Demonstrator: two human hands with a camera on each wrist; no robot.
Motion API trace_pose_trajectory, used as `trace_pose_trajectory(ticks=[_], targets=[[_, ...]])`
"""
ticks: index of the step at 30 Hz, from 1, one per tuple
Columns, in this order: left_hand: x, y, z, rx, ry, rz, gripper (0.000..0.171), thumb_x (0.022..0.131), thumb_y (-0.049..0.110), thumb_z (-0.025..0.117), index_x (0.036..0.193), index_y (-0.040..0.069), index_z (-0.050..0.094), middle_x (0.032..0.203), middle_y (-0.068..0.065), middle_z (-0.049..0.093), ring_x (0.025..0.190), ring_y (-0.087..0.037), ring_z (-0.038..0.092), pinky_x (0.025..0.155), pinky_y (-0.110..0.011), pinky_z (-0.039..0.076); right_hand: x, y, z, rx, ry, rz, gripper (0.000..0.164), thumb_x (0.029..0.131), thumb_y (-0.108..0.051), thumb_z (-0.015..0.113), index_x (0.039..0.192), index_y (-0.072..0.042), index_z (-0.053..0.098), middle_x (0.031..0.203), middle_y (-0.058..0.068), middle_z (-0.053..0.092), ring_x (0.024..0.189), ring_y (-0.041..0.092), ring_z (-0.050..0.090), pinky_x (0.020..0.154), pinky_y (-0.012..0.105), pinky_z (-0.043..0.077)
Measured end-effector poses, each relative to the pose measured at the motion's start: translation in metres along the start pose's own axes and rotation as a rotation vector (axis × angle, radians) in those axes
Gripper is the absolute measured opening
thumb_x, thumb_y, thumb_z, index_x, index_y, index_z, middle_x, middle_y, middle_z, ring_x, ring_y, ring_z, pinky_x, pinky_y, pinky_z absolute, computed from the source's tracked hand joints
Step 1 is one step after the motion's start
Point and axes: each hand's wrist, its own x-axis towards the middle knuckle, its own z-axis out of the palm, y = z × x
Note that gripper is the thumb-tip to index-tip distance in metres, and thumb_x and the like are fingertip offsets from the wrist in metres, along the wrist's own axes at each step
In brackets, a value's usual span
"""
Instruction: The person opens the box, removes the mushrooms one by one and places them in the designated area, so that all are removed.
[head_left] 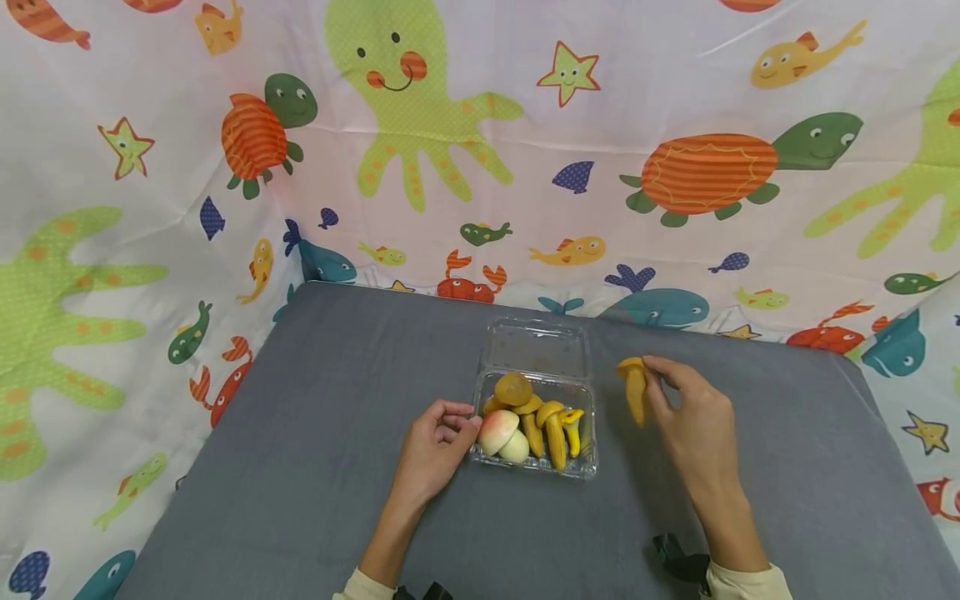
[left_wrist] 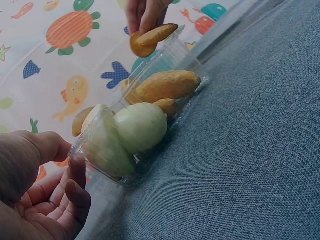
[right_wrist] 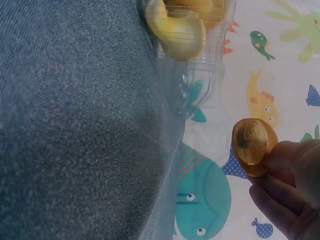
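Note:
My right hand (head_left: 693,417) pinches a yellow-brown mushroom (head_left: 635,390) by its cap, stem pointing down, above the table to the right of a clear plastic clamshell box (head_left: 594,450). In the right wrist view the same mushroom (right_wrist: 254,145) is seen end-on between thumb and fingers. At the box's left side, my left hand (head_left: 435,450) grips the rim between thumb and fingers, as the left wrist view shows the hand (left_wrist: 50,185) doing. Inside lie several yellow and brown mushrooms (head_left: 556,442) and a pale mushroom with a reddish cap (head_left: 498,431).
The box's hinged lid (head_left: 536,346) is folded back, away from me. A grey cloth covers the table (head_left: 360,367). Behind and to the left hangs a white curtain (head_left: 570,208) printed with sea animals.

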Motion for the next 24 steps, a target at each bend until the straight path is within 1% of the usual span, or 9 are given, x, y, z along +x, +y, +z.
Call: trace_pose_trajectory(ticks=[9,17,24], targets=[[0.000,0.000,0.000,-0.016,-0.007,0.006,0.022,0.097,0.022,0.081,0.112,0.008,0.074,0.092,-0.006,0.072,0.068,-0.016,0.065,0.060,-0.023,0.050,-0.001,0.003,0.002,-0.016,-0.006,0.016,0.023,0.096,-0.002,0.077,0.118,-0.005,0.078,0.110,0.015,0.079,0.097,0.037,0.076,0.081,0.054,0.058],[0.000,-0.001,0.001,-0.018,-0.001,0.005,0.021,0.096,0.021,0.081,0.111,0.009,0.075,0.091,-0.006,0.071,0.067,-0.015,0.065,0.060,-0.023,0.049,-0.004,0.006,0.008,-0.035,-0.045,0.030,0.021,0.097,-0.003,0.076,0.117,-0.006,0.078,0.110,0.014,0.078,0.098,0.037,0.076,0.081,0.056,0.058],[0.000,-0.001,0.000,-0.013,-0.001,-0.002,0.021,0.096,0.022,0.081,0.111,0.009,0.075,0.091,-0.005,0.071,0.068,-0.015,0.065,0.061,-0.023,0.050,-0.007,0.010,0.014,-0.044,-0.047,0.012,0.020,0.095,-0.002,0.077,0.115,-0.004,0.078,0.107,0.015,0.079,0.094,0.037,0.076,0.078,0.055,0.058]])
